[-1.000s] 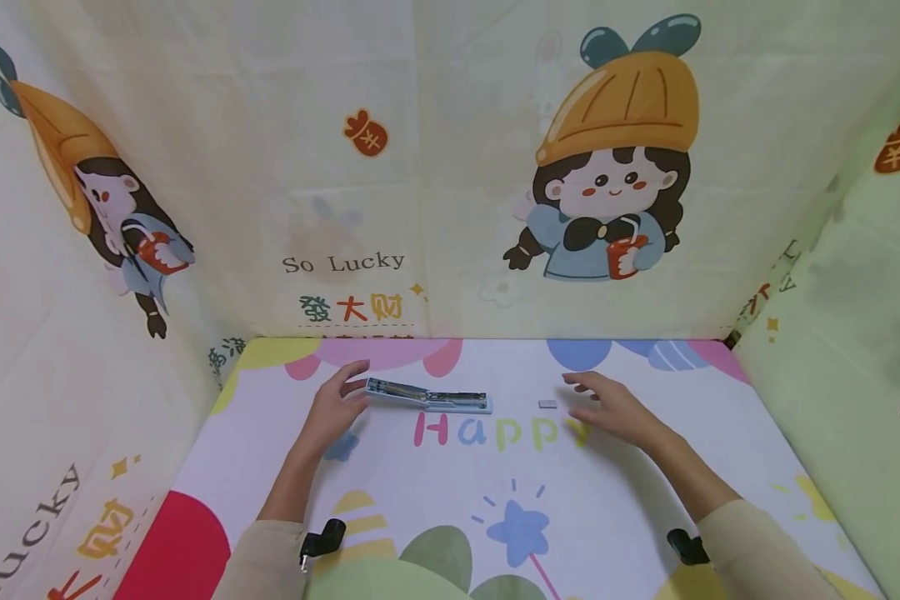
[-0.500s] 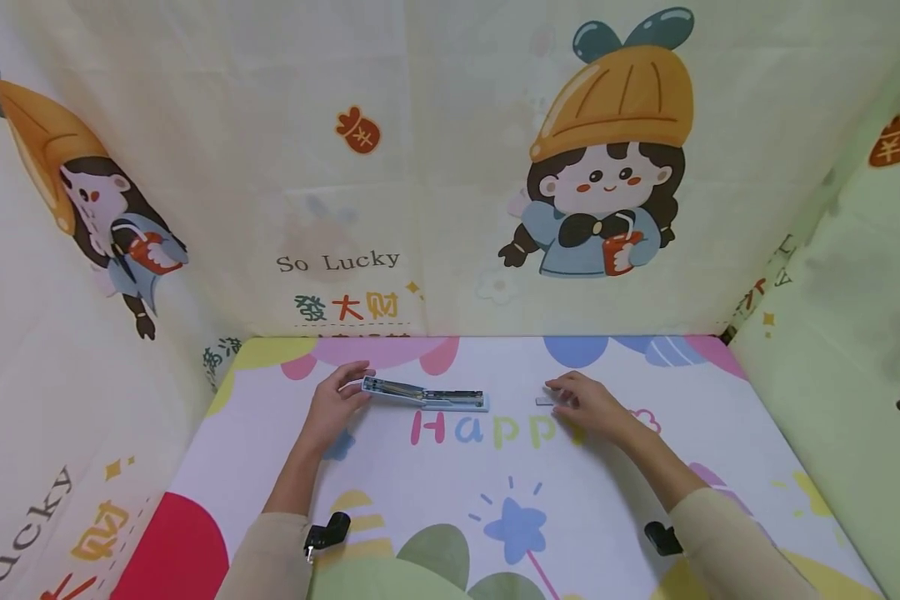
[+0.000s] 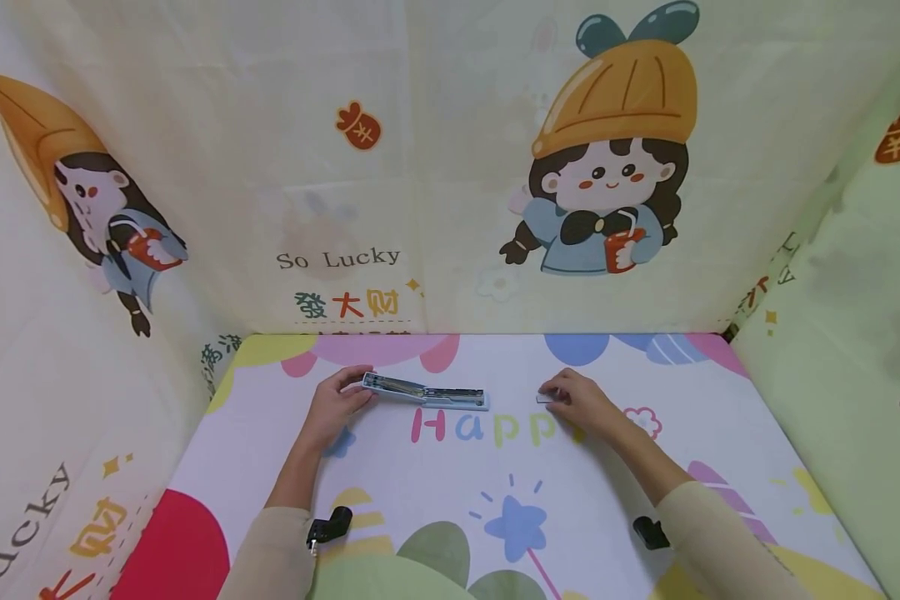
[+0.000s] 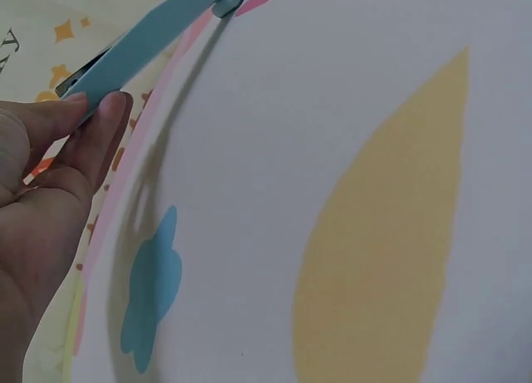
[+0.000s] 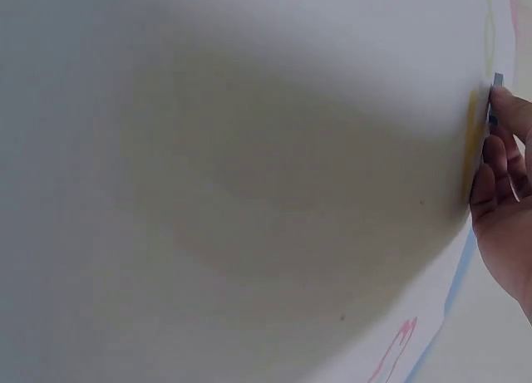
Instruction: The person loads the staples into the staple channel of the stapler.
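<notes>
A light blue stapler (image 3: 456, 401) lies opened out near the back of the table, its metal inner parts facing up. My left hand (image 3: 334, 410) pinches the raised left end of its top arm between thumb and fingers. In the left wrist view the stapler's blue arm (image 4: 158, 46) slants up from the fingertips. To the right, my right hand (image 3: 581, 402) pinches a small grey strip of staples (image 3: 542, 398) at table level. Only the strip's left end shows past the fingertips; the right wrist view also shows a grey end of the strip (image 5: 499, 79) above the thumb.
A white table cover (image 3: 390, 483) with coloured prints and the word "Happy" lies under both hands. Patterned cloth walls (image 3: 450, 192) stand behind and at both sides. Dark wrist cameras (image 3: 330, 525) sit on both forearms.
My right hand has moved left to the staple strip, and its fingers have come together on it. My left hand has taken hold of the stapler's end. The stapler stays in place.
</notes>
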Available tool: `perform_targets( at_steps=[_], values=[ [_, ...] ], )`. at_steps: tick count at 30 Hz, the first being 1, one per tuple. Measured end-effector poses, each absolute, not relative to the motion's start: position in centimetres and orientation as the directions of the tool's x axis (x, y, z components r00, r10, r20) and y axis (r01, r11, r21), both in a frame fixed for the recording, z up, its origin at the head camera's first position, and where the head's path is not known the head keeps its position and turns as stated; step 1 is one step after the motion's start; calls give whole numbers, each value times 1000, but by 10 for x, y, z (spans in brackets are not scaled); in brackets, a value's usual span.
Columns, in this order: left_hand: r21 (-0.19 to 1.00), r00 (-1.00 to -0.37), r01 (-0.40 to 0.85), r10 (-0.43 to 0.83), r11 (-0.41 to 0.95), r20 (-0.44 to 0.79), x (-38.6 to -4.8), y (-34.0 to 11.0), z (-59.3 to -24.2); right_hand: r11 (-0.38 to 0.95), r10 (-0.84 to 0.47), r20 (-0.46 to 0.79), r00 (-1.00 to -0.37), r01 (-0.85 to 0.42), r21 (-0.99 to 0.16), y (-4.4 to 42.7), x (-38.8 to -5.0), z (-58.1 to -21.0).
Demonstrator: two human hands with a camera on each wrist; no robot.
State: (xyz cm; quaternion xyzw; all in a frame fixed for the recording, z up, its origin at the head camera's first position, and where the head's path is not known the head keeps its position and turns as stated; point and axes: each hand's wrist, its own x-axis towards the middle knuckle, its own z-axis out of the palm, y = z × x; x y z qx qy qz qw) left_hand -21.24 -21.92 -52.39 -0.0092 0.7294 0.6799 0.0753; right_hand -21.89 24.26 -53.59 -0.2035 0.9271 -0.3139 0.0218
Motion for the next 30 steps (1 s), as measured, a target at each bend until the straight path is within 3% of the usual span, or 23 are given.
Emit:
perform_targets(
  at_steps=[20,30],
  values=[
    [989,-985,-118,116,85,-128,-213,-222,-521,735,-338,70,-939,-309,-603,240,-218,-535],
    [982,-984,-130,105,137,-145,-213,-224,-520,678,-407,145,-902,-404,-614,217,-215,-513]
  ],
)
